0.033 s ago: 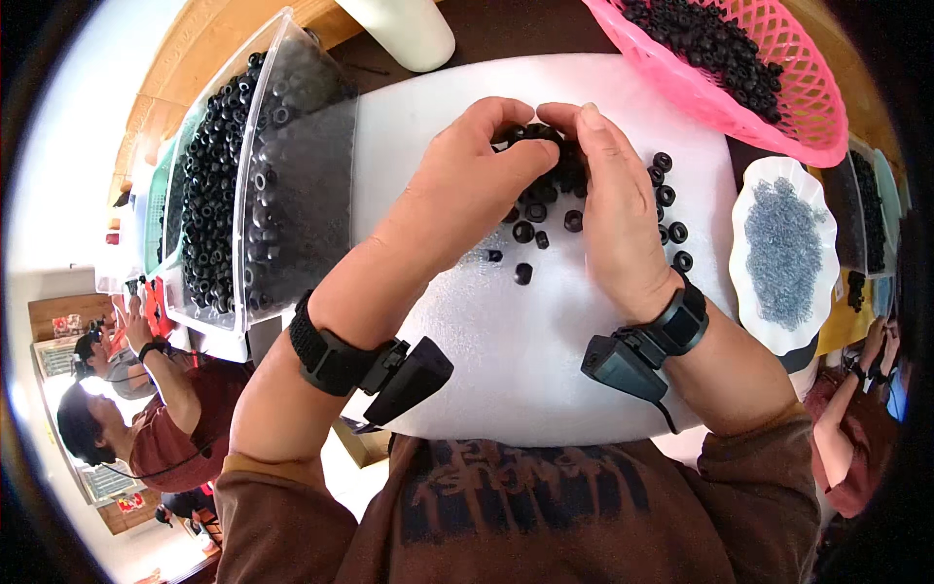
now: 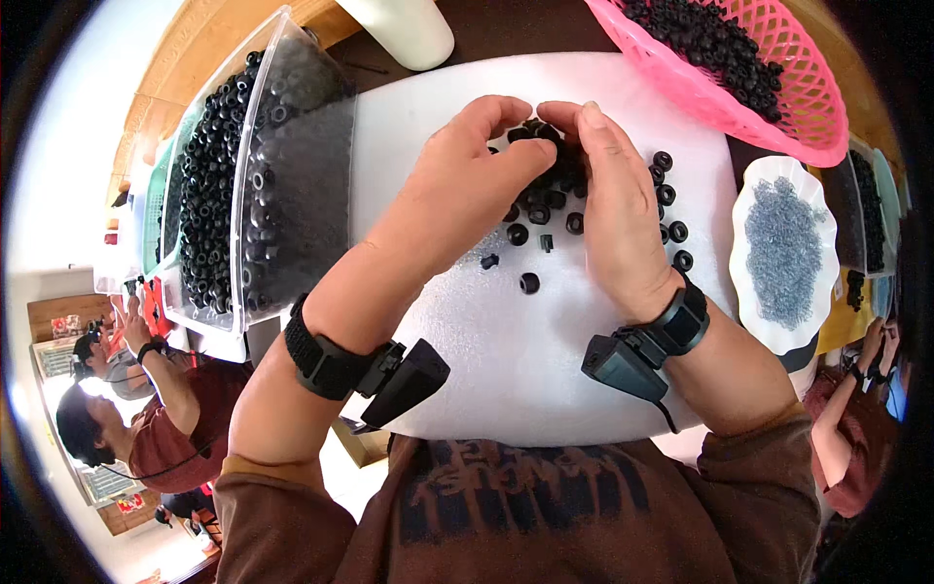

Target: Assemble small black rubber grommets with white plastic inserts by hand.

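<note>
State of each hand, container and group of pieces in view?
Left hand, curled at black heap
Right hand, cupped beside black heap
Black heap, between both hands
Loose black pieces, scattered nearby
Clear bin, holding black rings
Pink basket, holding black parts
White dish, holding greyish bits

We curve our left hand (image 2: 477, 161) and right hand (image 2: 621, 214) around a heap of black rings (image 2: 564, 177) on a white board (image 2: 496, 341), with strays scattered nearer us. We have a clear bin (image 2: 316, 195) of rings at left, a pink lattice basket (image 2: 809, 97) upper right, and a scalloped white dish (image 2: 775, 338) of translucent bits (image 2: 783, 253).
</note>
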The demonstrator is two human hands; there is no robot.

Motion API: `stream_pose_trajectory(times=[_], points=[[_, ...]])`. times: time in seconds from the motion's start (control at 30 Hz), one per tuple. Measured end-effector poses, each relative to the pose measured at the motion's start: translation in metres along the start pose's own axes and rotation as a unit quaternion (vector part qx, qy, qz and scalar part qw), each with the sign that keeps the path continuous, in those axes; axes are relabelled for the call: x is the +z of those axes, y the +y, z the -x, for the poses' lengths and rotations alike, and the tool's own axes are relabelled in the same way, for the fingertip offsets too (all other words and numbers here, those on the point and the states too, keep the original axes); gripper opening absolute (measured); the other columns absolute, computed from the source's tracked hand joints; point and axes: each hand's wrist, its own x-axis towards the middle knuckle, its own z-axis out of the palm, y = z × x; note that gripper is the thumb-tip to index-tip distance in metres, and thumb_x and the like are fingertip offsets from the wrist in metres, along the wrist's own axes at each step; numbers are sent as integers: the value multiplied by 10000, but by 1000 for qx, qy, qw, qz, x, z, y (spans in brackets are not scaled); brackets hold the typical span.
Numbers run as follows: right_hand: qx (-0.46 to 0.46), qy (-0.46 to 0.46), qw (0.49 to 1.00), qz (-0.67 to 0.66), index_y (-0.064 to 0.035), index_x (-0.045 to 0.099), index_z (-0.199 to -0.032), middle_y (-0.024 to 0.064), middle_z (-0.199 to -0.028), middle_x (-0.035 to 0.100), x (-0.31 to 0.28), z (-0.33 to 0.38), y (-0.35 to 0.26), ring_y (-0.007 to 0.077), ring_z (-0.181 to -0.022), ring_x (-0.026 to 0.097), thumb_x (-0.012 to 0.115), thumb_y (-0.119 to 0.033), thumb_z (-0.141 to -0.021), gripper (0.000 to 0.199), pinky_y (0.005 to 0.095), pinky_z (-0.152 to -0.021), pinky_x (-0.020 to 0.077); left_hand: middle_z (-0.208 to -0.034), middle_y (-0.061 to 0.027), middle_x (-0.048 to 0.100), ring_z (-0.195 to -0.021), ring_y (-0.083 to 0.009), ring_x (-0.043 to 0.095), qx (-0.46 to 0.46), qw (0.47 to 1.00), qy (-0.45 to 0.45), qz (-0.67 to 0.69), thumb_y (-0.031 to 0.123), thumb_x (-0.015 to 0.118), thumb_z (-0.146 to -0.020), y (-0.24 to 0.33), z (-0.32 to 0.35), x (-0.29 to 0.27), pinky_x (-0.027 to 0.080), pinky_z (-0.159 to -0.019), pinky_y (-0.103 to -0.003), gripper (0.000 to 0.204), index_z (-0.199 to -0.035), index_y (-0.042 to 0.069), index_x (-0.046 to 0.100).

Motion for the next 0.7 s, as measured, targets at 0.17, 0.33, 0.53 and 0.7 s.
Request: stream_pose_trajectory(times=[0.17,0.33,0.53,0.7], points=[[-4,-1,999,51,27,539,-1116,82,-1054,569,-2,-1,-1,146,-1009,502,307,-343,-983,457,284,-944,346,-1112,-49,562,-986,-112,521,73,983,33,-163,134,601,-828,23,35,-14,386,-913,-272,411,-1208,14,498],[-1,32,999,31,18,537,-1131,104,-1121,570,-22,-7,3,171,-1087,497,309,-357,-975,466,306,-990,309,-1199,-169,555,-1131,-249,527,276,920,78,-268,154,505,-843,51,76,-48,411,-955,-377,328,-1140,28,563],[12,-4,1000,27,29,519,-1162,125,-1162,564,-8,-3,-4,191,-1134,485,312,-366,-970,485,315,-1011,295,-1021,-83,630,-980,-143,563,71,874,309,-368,124,476,-903,58,124,-128,416,-876,-268,233,-1055,-2,600],[27,6,1000,3,48,511,-1152,138,-1166,557,-6,-2,-7,201,-1137,482,297,-353,-976,488,325,-1022,297,-897,18,571,-825,-56,496,-174,938,132,-270,144,511,-906,34,106,-172,394,-752,-208,241,-1081,-9,574]])
